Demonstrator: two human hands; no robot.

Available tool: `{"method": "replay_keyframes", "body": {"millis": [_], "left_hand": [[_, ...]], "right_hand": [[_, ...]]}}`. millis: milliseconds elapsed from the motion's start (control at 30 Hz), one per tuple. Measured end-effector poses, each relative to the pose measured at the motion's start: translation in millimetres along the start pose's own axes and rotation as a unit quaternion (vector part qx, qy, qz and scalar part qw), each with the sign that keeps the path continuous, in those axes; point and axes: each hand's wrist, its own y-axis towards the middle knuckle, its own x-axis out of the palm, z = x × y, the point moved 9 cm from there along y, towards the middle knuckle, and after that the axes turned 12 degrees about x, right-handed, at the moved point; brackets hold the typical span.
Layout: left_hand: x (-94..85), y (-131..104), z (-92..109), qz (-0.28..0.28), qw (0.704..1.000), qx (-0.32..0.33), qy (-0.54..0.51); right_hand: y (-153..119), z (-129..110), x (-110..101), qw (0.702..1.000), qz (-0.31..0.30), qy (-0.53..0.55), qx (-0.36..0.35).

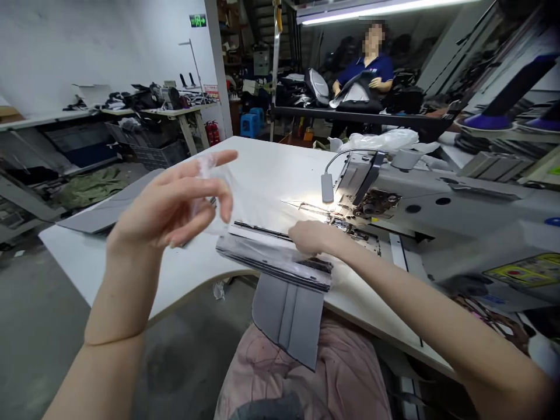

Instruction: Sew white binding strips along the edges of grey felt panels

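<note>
Left hand (184,198): raised over the near left part of the table (266,156), fingers spread and bent, with thin clear film (205,166) clinging about the forefinger; how firmly it is gripped, I cannot tell.
Right hand (308,236): low, fingers curled down at the far side of the stack, near the sewing machine (394,175); its fingertips are hidden, so whether it pinches or only presses, I cannot tell.
Stack of dark strips (273,262): at the near table edge, between the hands and partly below the right one, with glossy clear wrap on top.
Grey panel (301,321): hangs from beneath the stack over the near edge, towards the lap.
Machine lamp (327,188): just left of the machine head, beyond the right hand.
Far side: a person in a dark blue shirt (385,67) holds a black and grey piece.
Step, as judged: handling the clear film while the right hand attends to the stack.
Move's demand, as judged: a steady stack and loose film kept away from the needle area.
</note>
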Motion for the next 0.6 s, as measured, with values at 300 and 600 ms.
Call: {"method": "replay_keyframes", "body": {"millis": [300, 600], "left_hand": [[27.9, -4, -17, -0.018, 0.997, -0.038, 0.061], [-81.3, -93, -105, 0.162, 0.936, -0.108, 0.294]], "right_hand": [[-16, -66, -11, 0.984, 0.054, 0.061, -0.158], [-15, 24, 58, 0.989, 0.037, 0.139, -0.047]]}}
